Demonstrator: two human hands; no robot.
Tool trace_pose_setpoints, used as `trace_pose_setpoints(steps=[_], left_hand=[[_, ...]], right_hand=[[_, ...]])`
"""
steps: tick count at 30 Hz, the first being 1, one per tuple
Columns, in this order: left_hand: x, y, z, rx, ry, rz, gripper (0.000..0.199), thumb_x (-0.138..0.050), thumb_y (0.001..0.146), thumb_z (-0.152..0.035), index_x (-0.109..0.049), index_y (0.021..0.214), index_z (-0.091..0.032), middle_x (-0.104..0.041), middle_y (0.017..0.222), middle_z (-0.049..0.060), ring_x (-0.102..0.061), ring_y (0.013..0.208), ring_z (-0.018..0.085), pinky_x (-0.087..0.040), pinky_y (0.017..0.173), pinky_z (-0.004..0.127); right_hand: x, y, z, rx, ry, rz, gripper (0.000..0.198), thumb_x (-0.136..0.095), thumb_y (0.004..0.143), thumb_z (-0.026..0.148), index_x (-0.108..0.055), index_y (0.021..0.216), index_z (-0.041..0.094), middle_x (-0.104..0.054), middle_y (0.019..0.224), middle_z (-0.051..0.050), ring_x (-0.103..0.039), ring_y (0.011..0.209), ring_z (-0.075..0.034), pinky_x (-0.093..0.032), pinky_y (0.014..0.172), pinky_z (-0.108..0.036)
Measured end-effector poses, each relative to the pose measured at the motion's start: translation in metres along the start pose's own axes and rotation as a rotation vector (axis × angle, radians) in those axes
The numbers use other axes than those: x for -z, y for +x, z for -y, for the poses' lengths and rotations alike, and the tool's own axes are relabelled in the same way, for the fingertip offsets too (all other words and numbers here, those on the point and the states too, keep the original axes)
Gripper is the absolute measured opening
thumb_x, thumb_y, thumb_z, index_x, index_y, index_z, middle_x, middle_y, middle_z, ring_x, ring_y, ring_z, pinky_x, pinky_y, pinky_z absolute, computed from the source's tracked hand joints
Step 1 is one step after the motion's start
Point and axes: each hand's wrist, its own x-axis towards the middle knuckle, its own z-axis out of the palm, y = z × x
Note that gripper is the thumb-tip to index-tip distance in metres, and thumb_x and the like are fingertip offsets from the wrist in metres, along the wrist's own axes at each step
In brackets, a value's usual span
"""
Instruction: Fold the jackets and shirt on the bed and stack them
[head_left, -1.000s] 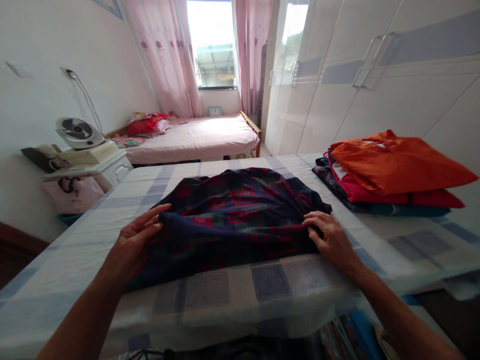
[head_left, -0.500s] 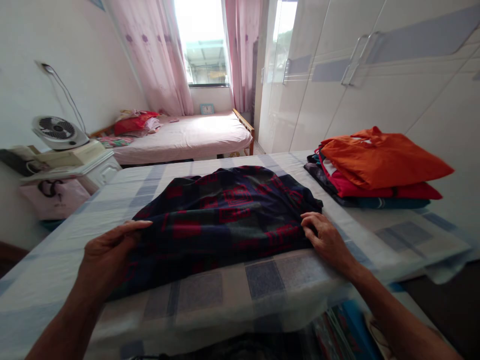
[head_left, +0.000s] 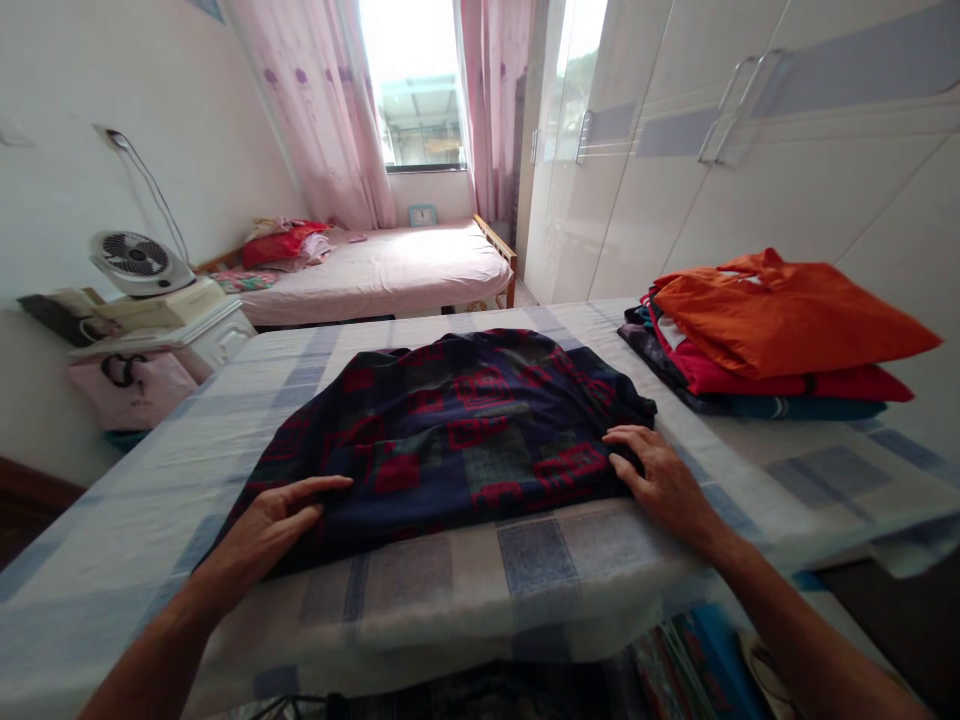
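A dark navy garment (head_left: pixel 450 430) with red and grey square patterns lies in a loose, rumpled heap on the bed in front of me. My left hand (head_left: pixel 274 520) rests on its near left part, index finger stretched out over the cloth and thumb apart below it. At the right edge, my right hand (head_left: pixel 652 475) has thumb and fingertips drawn together on the fabric. Which layers of cloth it pinches is hard to see.
Folded clothes (head_left: pixel 787 325), orange on top, are stacked at the right on the checked bedsheet (head_left: pixel 540 560). White wardrobe doors (head_left: pixel 720 200) stand behind them. Farther off are a pink-covered bed (head_left: pixel 382 270) and a fan (head_left: pixel 139 262) on a cabinet (head_left: pixel 217 335). Assorted items lie below the near edge.
My left hand has let go of the left edge and moved right and slightly down onto the cloth, its fingers opening. My right hand keeps its place at the right edge.
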Motion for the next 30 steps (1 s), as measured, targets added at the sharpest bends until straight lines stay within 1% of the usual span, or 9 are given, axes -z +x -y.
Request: trace_pose_setpoints(steps=[2,4,7,11,15,17,20,24,30], left_hand=[[-0.005,-0.002,-0.001,-0.024,0.103,-0.095,0.050,-0.052,0.074,-0.053,-0.067,0.112,-0.023,-0.063,0.067,0.001,-0.059,0.060,0.021,-0.047,0.056,0.030],[-0.013,-0.003,-0.004,-0.138,0.252,-0.346,0.046,-0.050,0.078,-0.052,-0.068,0.107,-0.023,-0.067,0.093,0.007,-0.063,0.087,0.028,-0.050,0.078,0.038],[-0.032,-0.002,-0.015,-0.385,0.452,-0.604,0.041,-0.043,0.085,-0.044,-0.067,0.109,-0.021,-0.056,0.126,0.012,-0.051,0.118,0.031,-0.037,0.103,0.045],[-0.063,0.007,-0.020,-0.621,0.597,-0.407,0.041,-0.041,0.090,-0.039,-0.062,0.121,-0.022,-0.048,0.141,0.010,-0.042,0.131,0.028,-0.034,0.108,0.045],[-0.078,0.020,-0.006,-0.548,0.727,-0.198,0.047,-0.044,0.090,-0.045,-0.054,0.131,-0.026,-0.045,0.145,0.009,-0.038,0.134,0.031,-0.032,0.107,0.055],[-0.078,0.023,-0.003,-0.515,0.740,-0.192,0.047,-0.040,0.091,-0.045,-0.053,0.132,-0.025,-0.044,0.145,0.010,-0.037,0.135,0.031,-0.033,0.106,0.055],[-0.080,0.021,-0.007,-0.564,0.744,-0.228,0.046,-0.038,0.092,-0.045,-0.055,0.131,-0.025,-0.042,0.146,0.009,-0.032,0.138,0.029,-0.029,0.109,0.053],[-0.088,0.014,-0.016,-0.574,0.741,-0.177,0.048,-0.039,0.092,-0.047,-0.047,0.136,-0.030,-0.039,0.148,0.006,-0.031,0.139,0.027,-0.027,0.111,0.051],[-0.080,0.011,-0.012,-0.516,0.658,-0.160,0.047,-0.036,0.094,-0.045,-0.049,0.135,-0.027,-0.041,0.148,0.008,-0.033,0.138,0.024,-0.028,0.112,0.048]], right_hand=[[0.006,0.010,0.008,-0.030,0.038,-0.031,0.023,-0.043,0.091,0.032,-0.060,0.102,0.021,-0.061,0.109,-0.008,-0.055,0.107,-0.023,-0.041,0.096,-0.041],[0.009,0.025,0.020,-0.033,0.051,-0.051,0.027,-0.039,0.093,0.035,-0.062,0.099,0.022,-0.063,0.106,-0.008,-0.056,0.104,-0.022,-0.042,0.094,-0.038],[0.002,0.051,0.039,0.014,-0.007,0.019,0.030,-0.040,0.093,0.039,-0.065,0.096,0.022,-0.065,0.103,-0.007,-0.057,0.102,-0.022,-0.042,0.093,-0.037],[-0.024,0.077,0.057,0.077,-0.171,0.225,0.025,-0.052,0.087,0.042,-0.067,0.088,0.022,-0.066,0.098,-0.008,-0.057,0.098,-0.023,-0.044,0.087,-0.036],[-0.033,0.089,0.057,0.008,-0.320,0.242,0.017,-0.050,0.086,0.022,-0.065,0.079,0.020,-0.065,0.091,-0.009,-0.058,0.091,-0.024,-0.044,0.081,-0.036],[-0.023,0.087,0.053,-0.018,-0.299,0.129,0.018,-0.047,0.087,0.020,-0.065,0.085,0.019,-0.065,0.094,-0.010,-0.058,0.094,-0.024,-0.044,0.084,-0.038],[-0.004,0.066,0.047,0.111,-0.126,0.034,0.017,-0.047,0.090,0.026,-0.063,0.094,0.021,-0.065,0.102,-0.007,-0.057,0.102,-0.022,-0.042,0.092,-0.037],[0.007,0.018,0.027,0.204,-0.001,0.215,0.021,-0.045,0.091,0.033,-0.064,0.089,0.025,-0.066,0.099,-0.004,-0.060,0.096,-0.020,-0.047,0.088,-0.036],[0.008,0.005,0.003,0.129,-0.021,0.161,0.025,-0.047,0.089,0.043,-0.067,0.090,0.028,-0.068,0.099,-0.005,-0.064,0.091,-0.023,-0.052,0.081,-0.038]])
